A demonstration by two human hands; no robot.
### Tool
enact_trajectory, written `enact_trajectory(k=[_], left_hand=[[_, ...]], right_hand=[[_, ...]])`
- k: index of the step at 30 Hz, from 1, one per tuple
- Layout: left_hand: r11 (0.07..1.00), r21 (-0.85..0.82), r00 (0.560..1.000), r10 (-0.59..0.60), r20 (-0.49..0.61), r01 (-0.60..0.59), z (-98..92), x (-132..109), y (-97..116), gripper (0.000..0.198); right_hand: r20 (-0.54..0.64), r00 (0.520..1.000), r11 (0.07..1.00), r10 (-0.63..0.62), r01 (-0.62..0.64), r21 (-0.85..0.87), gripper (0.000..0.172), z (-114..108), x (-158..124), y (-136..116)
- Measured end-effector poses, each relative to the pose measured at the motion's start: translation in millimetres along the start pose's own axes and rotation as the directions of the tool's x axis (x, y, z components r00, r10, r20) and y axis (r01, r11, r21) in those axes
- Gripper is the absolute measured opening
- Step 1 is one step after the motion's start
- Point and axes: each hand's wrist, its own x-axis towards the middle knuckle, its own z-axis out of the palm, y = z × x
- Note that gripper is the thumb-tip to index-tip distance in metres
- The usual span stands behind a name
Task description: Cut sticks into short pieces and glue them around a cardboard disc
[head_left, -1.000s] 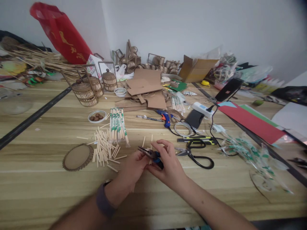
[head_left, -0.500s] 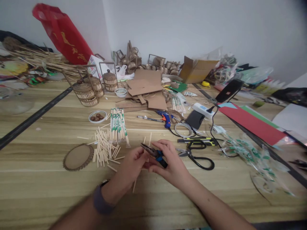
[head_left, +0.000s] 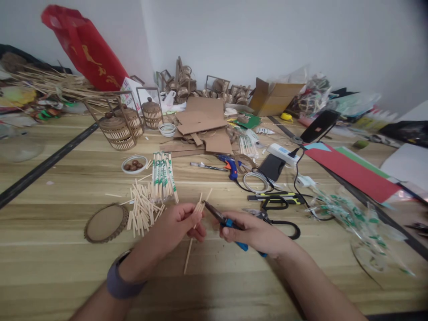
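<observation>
My left hand (head_left: 183, 219) is closed around a few thin wooden sticks (head_left: 199, 207), pinched between thumb and fingers. One long stick (head_left: 188, 256) reaches down below the palm. My right hand (head_left: 245, 231) grips a pair of pliers (head_left: 230, 225) with blue handles. The dark jaws point up and left, close to the tops of the sticks; whether they touch cannot be made out. Left of my left hand lies a pile of short cut sticks (head_left: 142, 207), beside a round cardboard disc (head_left: 106, 223) with a ridged rim.
Paper-wrapped chopsticks (head_left: 163, 176) and a bowl (head_left: 134, 165) of brown balls lie beyond the pile. Black-handled scissors (head_left: 281, 223), a utility knife (head_left: 276, 197) and a blue glue gun (head_left: 232, 167) are to the right. Small lidded baskets (head_left: 118, 131) stand at the back left, cardboard sheets (head_left: 200, 116) at the back.
The pliers and my right hand have drawn back to the right, away from my left hand. The held sticks now show more fully, and my left forearm has shifted left.
</observation>
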Motion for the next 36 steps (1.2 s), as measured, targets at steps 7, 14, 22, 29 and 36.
enact_trajectory(k=[7,14,22,29,36], left_hand=[[0.999,-0.028,0.995,-0.015,0.097,0.018,9.2,2,-4,0.046],[0.994,-0.106,0.993,-0.026,0.119,0.038,15.0,3,-8,0.047],[0.973,-0.217,0.987,-0.050,0.155,0.084,15.7,4,-11,0.052],[0.976,-0.200,0.989,-0.064,0.131,0.089,15.7,4,-9,0.054],[0.983,-0.169,0.989,-0.053,0.141,0.077,17.2,2,-7,0.052]], right_hand=[[-0.001,1.000,0.999,-0.015,0.015,0.046,0.048,7,1,-1],[-0.018,0.995,0.994,-0.103,0.104,0.044,0.043,12,5,-2],[-0.027,0.996,0.995,-0.088,0.089,0.038,0.044,13,4,-1],[-0.051,0.994,0.995,-0.097,0.096,-0.016,0.041,15,5,4],[-0.065,0.994,0.987,-0.089,0.079,-0.137,0.025,15,3,0]])
